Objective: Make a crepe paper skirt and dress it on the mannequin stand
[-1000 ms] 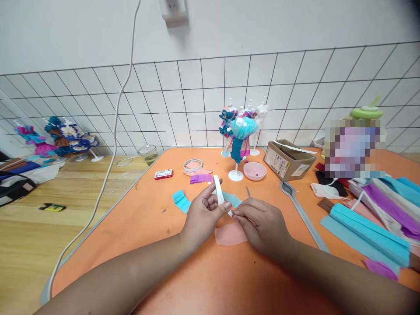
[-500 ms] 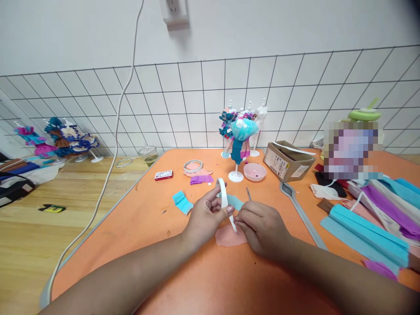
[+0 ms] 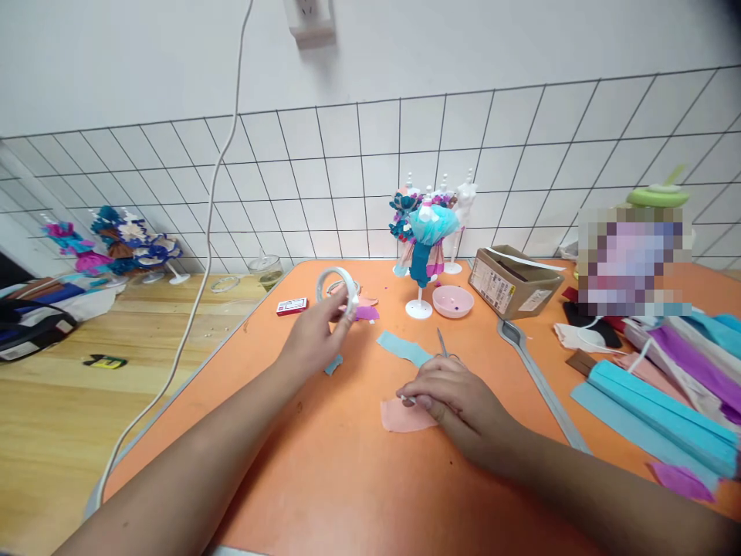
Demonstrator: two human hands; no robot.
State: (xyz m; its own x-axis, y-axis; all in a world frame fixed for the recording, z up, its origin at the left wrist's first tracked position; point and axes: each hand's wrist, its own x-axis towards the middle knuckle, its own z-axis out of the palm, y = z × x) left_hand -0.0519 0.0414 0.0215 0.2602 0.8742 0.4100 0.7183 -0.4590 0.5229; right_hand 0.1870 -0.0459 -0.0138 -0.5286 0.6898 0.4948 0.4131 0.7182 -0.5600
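Raised over the left half of the orange table, my left hand (image 3: 312, 332) grips a white roll of tape (image 3: 352, 292) by its ring. My right hand (image 3: 463, 409) is closed, with a small white piece of tape (image 3: 407, 400) pinched between thumb and fingers. Just under that piece lies a pink crepe paper piece (image 3: 402, 418), partly hidden by the hand. Beyond my right hand are a light blue paper strip (image 3: 405, 348) and scissors (image 3: 442, 341), their handles partly covered. A small blue scrap (image 3: 334, 364) shows by my left wrist.
Small mannequins in paper dresses (image 3: 427, 239) stand at the back beside a pink bowl (image 3: 453, 302) and a cardboard box (image 3: 515, 282). Folded coloured paper (image 3: 660, 417) is piled at right. A red-and-white box (image 3: 292, 306) lies back left. A white cable (image 3: 204, 262) hangs at left.
My left hand has moved left and away with the tape roll, apart from my right hand. A short piece of tape now shows separate in my right fingers.
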